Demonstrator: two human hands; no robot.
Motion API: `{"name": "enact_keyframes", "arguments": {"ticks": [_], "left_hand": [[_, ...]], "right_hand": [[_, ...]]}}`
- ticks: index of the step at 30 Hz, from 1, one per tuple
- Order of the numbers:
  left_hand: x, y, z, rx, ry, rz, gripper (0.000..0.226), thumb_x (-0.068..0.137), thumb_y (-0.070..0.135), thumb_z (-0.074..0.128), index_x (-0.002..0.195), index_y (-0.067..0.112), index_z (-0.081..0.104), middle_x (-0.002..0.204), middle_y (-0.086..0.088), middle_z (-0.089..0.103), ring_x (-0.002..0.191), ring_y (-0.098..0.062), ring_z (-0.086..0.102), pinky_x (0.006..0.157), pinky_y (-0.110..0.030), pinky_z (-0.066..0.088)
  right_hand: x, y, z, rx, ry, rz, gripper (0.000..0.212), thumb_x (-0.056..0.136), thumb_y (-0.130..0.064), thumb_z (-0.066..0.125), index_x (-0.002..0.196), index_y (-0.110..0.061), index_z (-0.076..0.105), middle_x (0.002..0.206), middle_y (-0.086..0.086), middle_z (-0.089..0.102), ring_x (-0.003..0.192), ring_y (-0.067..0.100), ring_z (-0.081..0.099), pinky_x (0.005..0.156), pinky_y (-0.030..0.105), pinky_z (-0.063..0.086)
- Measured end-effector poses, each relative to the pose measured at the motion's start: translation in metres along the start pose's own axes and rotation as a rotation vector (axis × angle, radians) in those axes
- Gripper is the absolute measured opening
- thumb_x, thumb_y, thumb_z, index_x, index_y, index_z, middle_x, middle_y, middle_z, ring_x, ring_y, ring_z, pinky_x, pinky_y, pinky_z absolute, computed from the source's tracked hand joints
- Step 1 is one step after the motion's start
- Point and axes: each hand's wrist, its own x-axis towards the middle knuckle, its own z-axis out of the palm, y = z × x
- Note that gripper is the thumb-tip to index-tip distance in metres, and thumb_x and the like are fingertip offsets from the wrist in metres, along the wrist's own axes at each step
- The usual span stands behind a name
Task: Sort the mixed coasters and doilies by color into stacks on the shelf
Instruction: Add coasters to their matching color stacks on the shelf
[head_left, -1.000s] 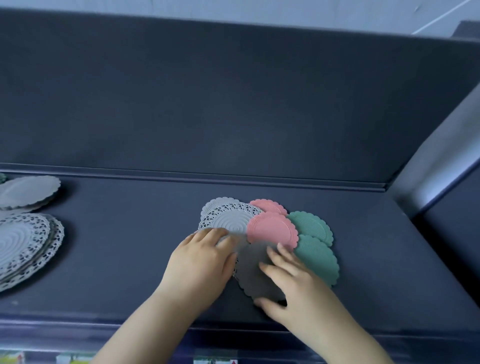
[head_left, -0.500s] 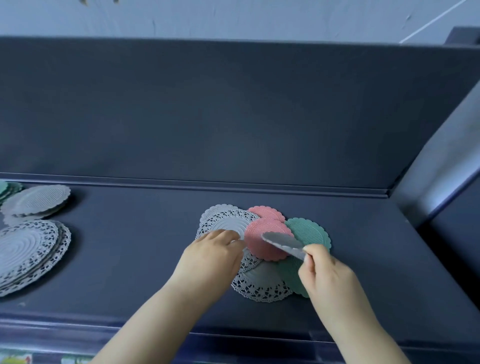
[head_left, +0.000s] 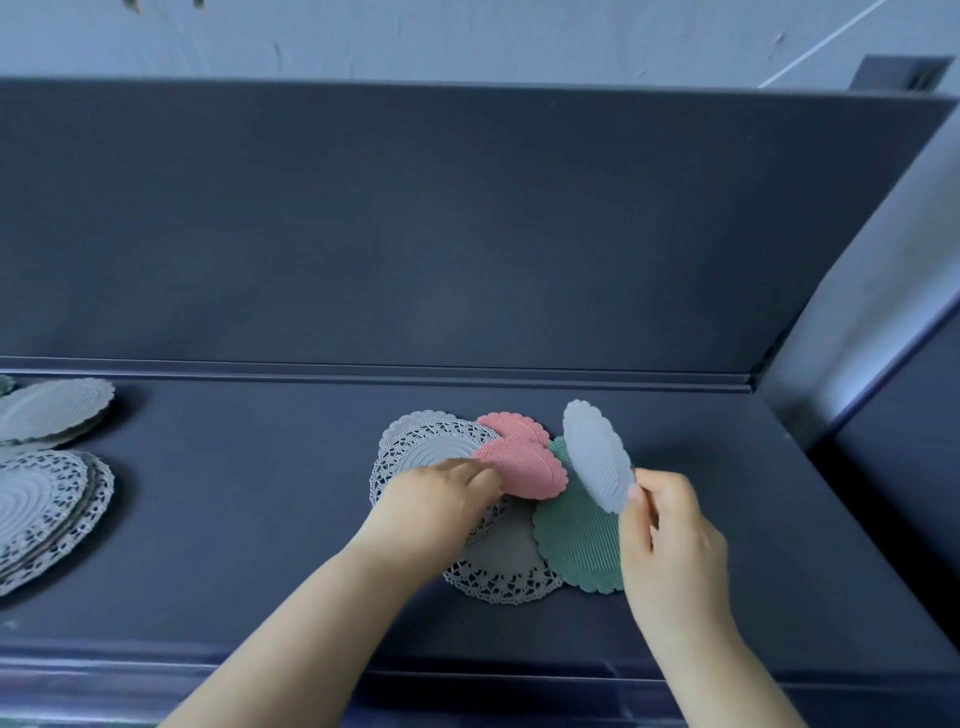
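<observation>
Now a grey coaster (head_left: 597, 457) is pinched at its lower edge by the right hand (head_left: 672, 545) and held tilted above the mixed pile (head_left: 498, 569) on the shelf (head_left: 249, 499). The pink coaster (head_left: 527, 470) is touched at its edge by the bent fingers of the left hand (head_left: 441, 501); a grip cannot be confirmed.

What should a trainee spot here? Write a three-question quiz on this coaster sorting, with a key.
1. What colour is the coaster that the right hand pinches? A pink, B green, C grey.
2. True or false: the left hand is lifted clear of the mixed pile.
3. Fill in: the grey stacks lie at the shelf's ___ end.
Key: 1 C; 2 false, it touches the pile; 3 left.
</observation>
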Motion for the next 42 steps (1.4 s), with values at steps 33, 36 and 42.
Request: {"name": "enact_keyframes", "arguments": {"ticks": [33, 36, 42], "left_hand": [[-0.083, -0.067, -0.051, -0.312, 0.318, -0.177, 0.028, 0.087, 0.011, 0.046, 0.106, 0.014, 0.066, 0.11, 0.006, 0.067, 0.1, -0.009, 0.062, 0.089, -0.011, 0.043], [-0.107, -0.095, -0.068, -0.317, 0.415, -0.155, 0.022, 0.083, 0.01, 0.051, 0.098, 0.016, 0.066, 0.11, 0.013, 0.061, 0.105, -0.002, 0.057, 0.096, -0.005, 0.034], [-0.177, -0.169, -0.096, -0.287, 0.419, -0.262, 0.03, 0.081, 0.037, 0.059, 0.085, 0.011, 0.073, 0.102, 0.004, 0.068, 0.098, -0.007, 0.06, 0.089, -0.008, 0.039]], "right_hand": [[-0.006, -0.081, 0.061, 0.026, -0.357, -0.074, 0.024, 0.09, -0.016, 0.055, 0.106, -0.028, 0.068, 0.054, -0.03, 0.052, 0.055, -0.008, 0.05, 0.056, 0.004, 0.036], [-0.016, -0.112, 0.083, 0.065, -0.327, -0.138, 0.024, 0.089, -0.011, 0.057, 0.106, -0.022, 0.069, 0.071, -0.04, 0.054, 0.079, -0.016, 0.05, 0.071, -0.004, 0.033], [-0.051, -0.186, 0.139, 0.15, -0.289, -0.218, 0.025, 0.088, -0.012, 0.057, 0.108, -0.022, 0.069, 0.069, -0.03, 0.058, 0.069, -0.008, 0.054, 0.065, 0.0, 0.037]]}}
